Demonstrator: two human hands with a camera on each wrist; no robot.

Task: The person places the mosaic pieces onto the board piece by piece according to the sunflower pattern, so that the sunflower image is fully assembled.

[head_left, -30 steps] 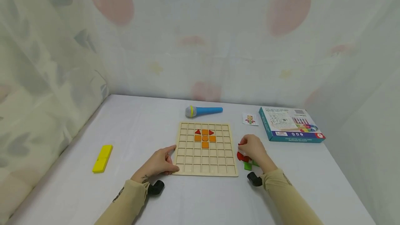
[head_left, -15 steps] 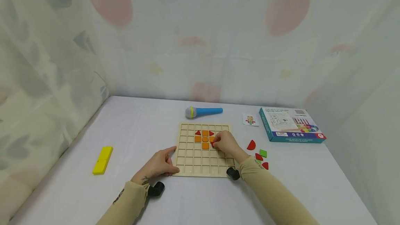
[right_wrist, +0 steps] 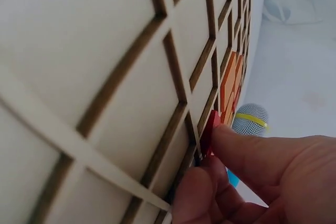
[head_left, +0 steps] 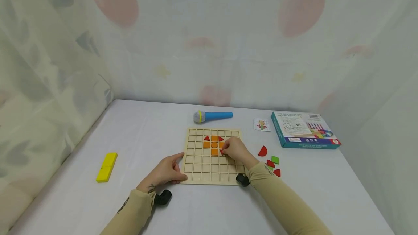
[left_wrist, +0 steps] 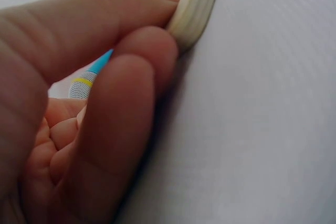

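Note:
A pale wooden grid board (head_left: 205, 168) lies on the white table, with orange squares (head_left: 214, 152), an orange disc (head_left: 214, 144) and red triangles (head_left: 207, 138) in its cells. My left hand (head_left: 164, 171) holds the board's left edge; in the left wrist view its thumb (left_wrist: 131, 9) lies on the rim and curled fingers touch the side. My right hand (head_left: 236, 149) pinches a small red piece (right_wrist: 209, 132) between thumb and finger, tilted at a cell right of the lowest orange square. The fingers partly hide that piece, so its full shape cannot be told.
Right of the board lie a red half-disc (head_left: 262, 151), red pieces (head_left: 277, 172) and green squares (head_left: 275, 160). Behind are a toy microphone (head_left: 215, 116), a pattern card (head_left: 262, 124) and a game box (head_left: 305, 130). A yellow block (head_left: 107, 167) lies at left.
My right hand has moved left from the loose pieces onto the board, bringing a red piece. Over the last half second it has barely shifted. The left hand stays at the board's edge.

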